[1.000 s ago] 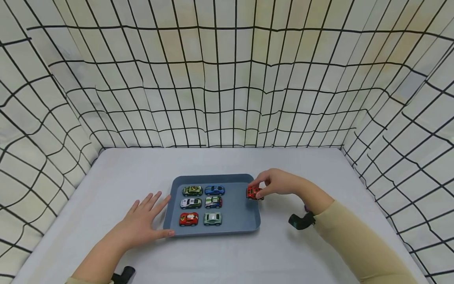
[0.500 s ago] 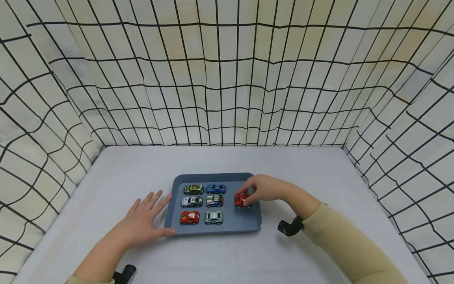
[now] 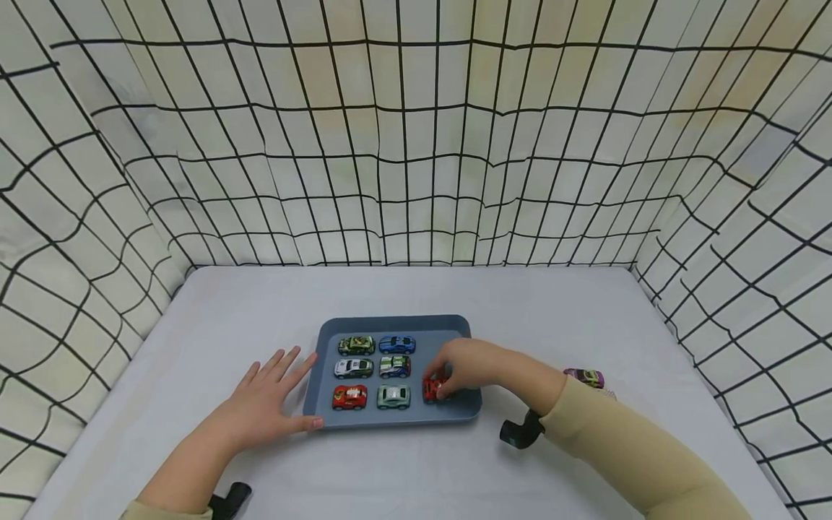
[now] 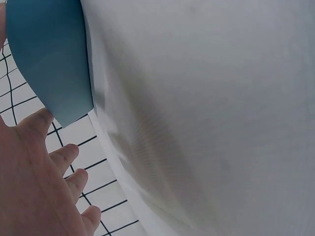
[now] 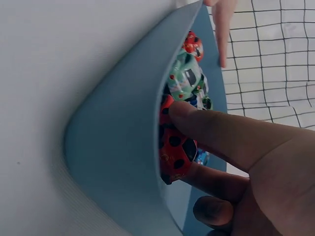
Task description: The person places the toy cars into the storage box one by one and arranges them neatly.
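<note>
My right hand (image 3: 474, 365) pinches a red toy car with black spots (image 5: 174, 150) between thumb and fingers, low inside the blue-grey tray (image 3: 425, 343) at its front right. Left of it sits a pale green car (image 3: 393, 396), then another red car (image 3: 349, 396). Behind these stand a striped car (image 3: 394, 366), a white car (image 3: 354, 368), a blue car (image 3: 397, 344) and a camouflage car (image 3: 356, 345). My left hand (image 3: 256, 404) lies spread at the tray's left side, index fingertip and thumb at the rim.
A purple and green toy car (image 3: 585, 377) rests on the white tabletop (image 3: 364, 477), partly behind my right forearm. A black grid net (image 3: 416, 180) encloses the table at the back and sides. Black wrist cameras (image 3: 522, 432) hang under both forearms.
My right hand has carried the red spotted car from the tray's right rim leftward and down to its front right. The purple car has come into view. The left hand stays put.
</note>
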{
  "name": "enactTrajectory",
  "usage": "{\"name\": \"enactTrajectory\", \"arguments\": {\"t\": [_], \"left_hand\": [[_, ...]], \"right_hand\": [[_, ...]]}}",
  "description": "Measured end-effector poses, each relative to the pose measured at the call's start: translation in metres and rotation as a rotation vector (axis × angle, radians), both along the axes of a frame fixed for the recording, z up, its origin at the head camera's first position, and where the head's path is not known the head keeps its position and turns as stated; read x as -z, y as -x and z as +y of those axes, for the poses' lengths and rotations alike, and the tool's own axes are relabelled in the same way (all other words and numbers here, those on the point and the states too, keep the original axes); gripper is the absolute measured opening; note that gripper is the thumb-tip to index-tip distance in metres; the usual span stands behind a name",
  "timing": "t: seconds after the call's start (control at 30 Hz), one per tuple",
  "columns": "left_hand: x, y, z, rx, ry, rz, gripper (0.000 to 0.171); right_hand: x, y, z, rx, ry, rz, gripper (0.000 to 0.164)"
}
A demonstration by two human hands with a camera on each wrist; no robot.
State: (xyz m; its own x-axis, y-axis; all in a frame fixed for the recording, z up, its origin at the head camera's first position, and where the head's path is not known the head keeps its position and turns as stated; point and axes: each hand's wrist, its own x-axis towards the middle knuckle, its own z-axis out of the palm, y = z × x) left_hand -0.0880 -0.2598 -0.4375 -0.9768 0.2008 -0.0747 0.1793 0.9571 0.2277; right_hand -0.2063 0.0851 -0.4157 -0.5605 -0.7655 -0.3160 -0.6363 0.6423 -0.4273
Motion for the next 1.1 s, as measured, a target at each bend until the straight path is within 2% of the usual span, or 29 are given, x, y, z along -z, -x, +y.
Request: {"name": "enactTrajectory", "arguments": {"t": [0.4,0.63,0.87,1.1], "left_hand": [[-0.004,-0.001,0.002,0.003,0.007,-0.002,0.112],[-0.002,-0.001,0.000,0.002,0.003,-0.004,0.113],[-0.002,-0.002,0.000,0.001,-0.002,-0.003,0.113],[-0.003,-0.003,0.002,0.000,0.002,0.000,0.112]], "right_hand": [[0.004,-0.005,0.000,-0.072,-0.039,0.119,0.035],[0.000,-0.005,0.003,-0.070,-0.016,0.102,0.040],[-0.006,-0.002,0.010,-0.022,0.035,0.061,0.040],[-0.012,0.003,0.021,-0.002,0.095,0.070,0.039]]}}
